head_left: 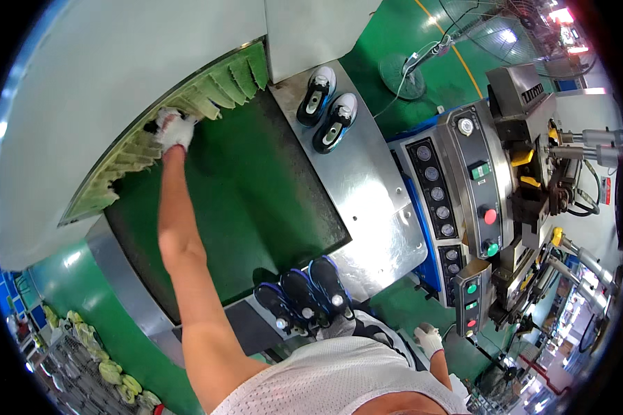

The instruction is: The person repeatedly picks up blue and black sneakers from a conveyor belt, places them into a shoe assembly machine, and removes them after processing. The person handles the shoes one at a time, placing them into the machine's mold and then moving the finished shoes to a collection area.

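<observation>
- Starting at the grip, we find the left hand (pixel 175 131), white-gloved, right among the yellow-green strips (pixel 246 76); a dark patch (pixel 150 126) shows beside its fingers, and we cannot tell whether they are clamped on it or apart.
- Over at our right side, the right hand (pixel 429 339), gloved too, hangs well away from the belt; its fingers look curled, but we can't tell what, if anything, they hold.
- Those strips line the opening of the pale housing (pixel 145 62), along the far left edge of the green belt (pixel 270 180).
- Doing this well, we reckon, means a low wrist, strips parted gently, glove and fingers clear of snags.
- Outward now: two white, black and blue shoes (pixel 317 97) sit on the steel table (pixel 387 214), three dark shoe-shaped pieces (pixel 298 289) at the near edge.
- And the writing! Bold letters mark a grey machine box (pixel 509 86); the red-and-white label (pixel 606 190) is too small for us to read.
</observation>
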The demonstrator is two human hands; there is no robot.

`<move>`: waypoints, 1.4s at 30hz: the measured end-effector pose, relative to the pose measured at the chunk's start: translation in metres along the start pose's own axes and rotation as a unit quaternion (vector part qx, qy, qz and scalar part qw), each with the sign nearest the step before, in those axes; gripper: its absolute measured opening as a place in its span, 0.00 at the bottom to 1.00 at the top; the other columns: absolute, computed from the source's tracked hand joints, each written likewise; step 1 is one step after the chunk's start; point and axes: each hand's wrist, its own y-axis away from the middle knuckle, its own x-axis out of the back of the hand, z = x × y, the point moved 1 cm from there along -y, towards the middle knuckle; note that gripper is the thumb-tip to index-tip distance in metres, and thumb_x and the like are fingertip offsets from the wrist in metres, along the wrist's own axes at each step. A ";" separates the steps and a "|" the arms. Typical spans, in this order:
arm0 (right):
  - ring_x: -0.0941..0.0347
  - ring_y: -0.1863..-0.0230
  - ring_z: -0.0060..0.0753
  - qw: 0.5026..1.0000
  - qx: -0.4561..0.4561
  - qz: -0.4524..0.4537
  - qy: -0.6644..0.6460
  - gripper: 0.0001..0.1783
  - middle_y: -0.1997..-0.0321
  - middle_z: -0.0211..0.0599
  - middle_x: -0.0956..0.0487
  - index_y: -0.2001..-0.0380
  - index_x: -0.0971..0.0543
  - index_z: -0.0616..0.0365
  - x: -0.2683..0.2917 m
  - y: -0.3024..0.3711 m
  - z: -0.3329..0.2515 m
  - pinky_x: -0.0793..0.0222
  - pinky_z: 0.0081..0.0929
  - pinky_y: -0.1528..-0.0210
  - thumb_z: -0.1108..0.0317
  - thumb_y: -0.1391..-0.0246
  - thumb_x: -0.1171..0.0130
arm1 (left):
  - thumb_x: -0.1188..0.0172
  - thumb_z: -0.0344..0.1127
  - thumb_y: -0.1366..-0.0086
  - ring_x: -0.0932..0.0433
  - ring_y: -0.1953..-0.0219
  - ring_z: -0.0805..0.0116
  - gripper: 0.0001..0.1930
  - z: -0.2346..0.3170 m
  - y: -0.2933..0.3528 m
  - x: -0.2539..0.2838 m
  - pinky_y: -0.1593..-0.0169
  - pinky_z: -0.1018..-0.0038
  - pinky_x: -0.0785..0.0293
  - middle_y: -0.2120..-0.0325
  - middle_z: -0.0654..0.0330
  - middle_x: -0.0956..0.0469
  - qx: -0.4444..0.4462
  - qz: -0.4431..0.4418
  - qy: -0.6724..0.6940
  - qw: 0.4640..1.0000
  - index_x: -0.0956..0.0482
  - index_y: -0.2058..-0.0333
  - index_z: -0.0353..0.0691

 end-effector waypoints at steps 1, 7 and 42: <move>0.20 0.45 0.42 0.999 -0.030 0.009 -0.008 0.30 0.45 0.51 0.18 0.44 0.21 0.65 -0.006 0.010 -0.003 0.27 0.35 0.42 0.56 0.45 0.36 | 0.35 0.61 0.43 0.28 0.39 0.41 0.35 0.027 -0.016 0.027 0.37 0.53 0.32 0.41 0.39 0.27 0.047 -0.099 0.015 0.994 0.21 0.45 0.40; 0.18 0.64 0.33 0.930 0.271 0.029 0.248 0.29 0.60 0.44 0.15 0.45 0.23 0.69 0.007 -0.043 0.032 0.23 0.30 0.62 0.58 0.44 0.38 | 0.41 0.64 0.39 0.25 0.39 0.47 0.36 -0.007 -0.064 -0.040 0.36 0.59 0.31 0.39 0.51 0.25 -0.011 -0.219 0.057 0.974 0.23 0.40 0.44; 0.21 0.56 0.28 0.646 0.370 -0.056 -0.665 0.23 0.55 0.36 0.17 0.53 0.18 0.68 0.143 0.049 0.078 0.25 0.28 0.53 0.61 0.46 0.31 | 0.38 0.24 0.34 0.27 0.38 0.57 0.27 0.597 0.682 0.272 0.34 0.64 0.31 0.40 0.47 0.28 -0.661 -0.328 0.465 0.489 0.33 0.37 0.33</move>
